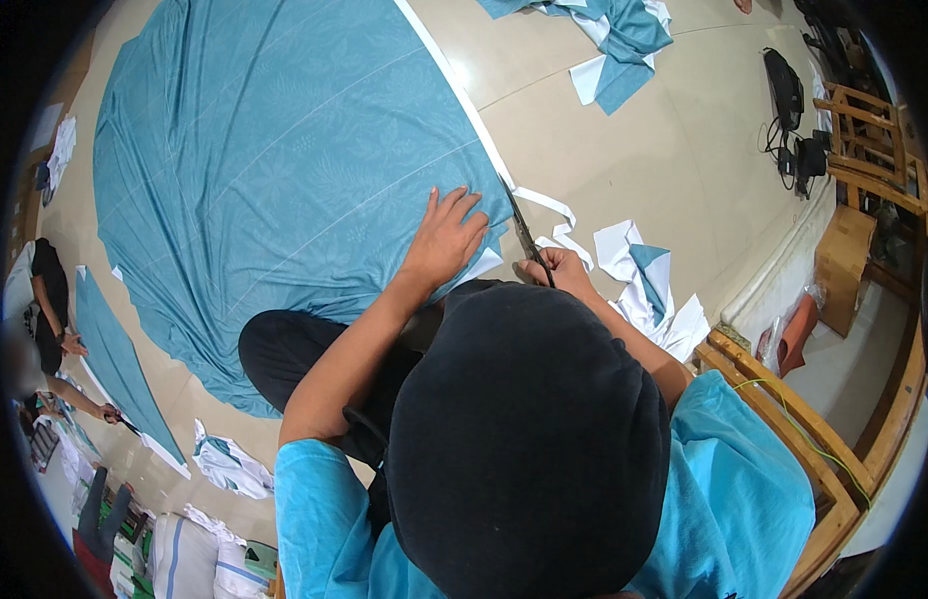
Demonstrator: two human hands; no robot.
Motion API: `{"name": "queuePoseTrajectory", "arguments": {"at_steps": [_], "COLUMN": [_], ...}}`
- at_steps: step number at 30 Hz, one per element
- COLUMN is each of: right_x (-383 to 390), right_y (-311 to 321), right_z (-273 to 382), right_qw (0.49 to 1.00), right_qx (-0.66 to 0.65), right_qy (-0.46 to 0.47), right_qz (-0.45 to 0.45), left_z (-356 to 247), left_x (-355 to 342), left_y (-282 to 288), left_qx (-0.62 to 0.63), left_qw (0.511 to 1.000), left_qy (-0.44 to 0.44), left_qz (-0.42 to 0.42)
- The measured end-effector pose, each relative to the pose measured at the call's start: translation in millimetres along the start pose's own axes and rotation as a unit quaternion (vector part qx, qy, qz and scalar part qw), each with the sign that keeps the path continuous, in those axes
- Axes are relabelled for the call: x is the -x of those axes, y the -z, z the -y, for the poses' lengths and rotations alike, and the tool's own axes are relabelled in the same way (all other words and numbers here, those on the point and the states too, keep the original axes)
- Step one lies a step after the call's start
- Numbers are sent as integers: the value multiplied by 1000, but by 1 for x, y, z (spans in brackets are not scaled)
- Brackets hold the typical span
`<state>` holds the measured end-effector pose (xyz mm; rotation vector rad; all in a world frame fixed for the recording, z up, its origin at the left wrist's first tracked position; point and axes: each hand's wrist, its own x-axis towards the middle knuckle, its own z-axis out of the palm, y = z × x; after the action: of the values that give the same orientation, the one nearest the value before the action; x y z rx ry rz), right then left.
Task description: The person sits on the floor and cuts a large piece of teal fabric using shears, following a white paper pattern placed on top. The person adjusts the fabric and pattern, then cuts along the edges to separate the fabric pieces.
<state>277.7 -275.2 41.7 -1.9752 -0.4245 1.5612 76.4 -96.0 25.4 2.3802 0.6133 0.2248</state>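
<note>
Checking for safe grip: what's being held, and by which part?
The right hand holds scissors by the handles; the left hand rests on teal fabric.

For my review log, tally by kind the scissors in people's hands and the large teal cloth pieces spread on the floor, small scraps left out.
Scissors: 2 (dark scissors in the right hand; small far pair, apparently, in a co-worker's hand)
Large teal pieces: 2 (broad sheet under the left hand; long narrow piece at far left)
Total: 4

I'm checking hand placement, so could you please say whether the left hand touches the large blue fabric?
Touching: the head view shows the left hand lying palm down on the large blue fabric.
</note>
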Motion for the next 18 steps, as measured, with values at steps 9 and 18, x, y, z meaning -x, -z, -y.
{"name": "queuePoseTrajectory", "arguments": {"at_steps": [9, 18], "right_x": [-2, -11], "right_y": [1, 2], "right_z": [-3, -19], "right_qw": [999, 997], "right_qx": [46, 60], "right_qy": [11, 24], "right_qz": [-19, -34], "left_z": [1, 1], "left_x": [0, 0], "left_y": [-2, -1], "left_qx": [-10, -12], "left_qw": [1000, 1000], "left_qy": [-4, -6], "left_qz": [-5, -4]}}
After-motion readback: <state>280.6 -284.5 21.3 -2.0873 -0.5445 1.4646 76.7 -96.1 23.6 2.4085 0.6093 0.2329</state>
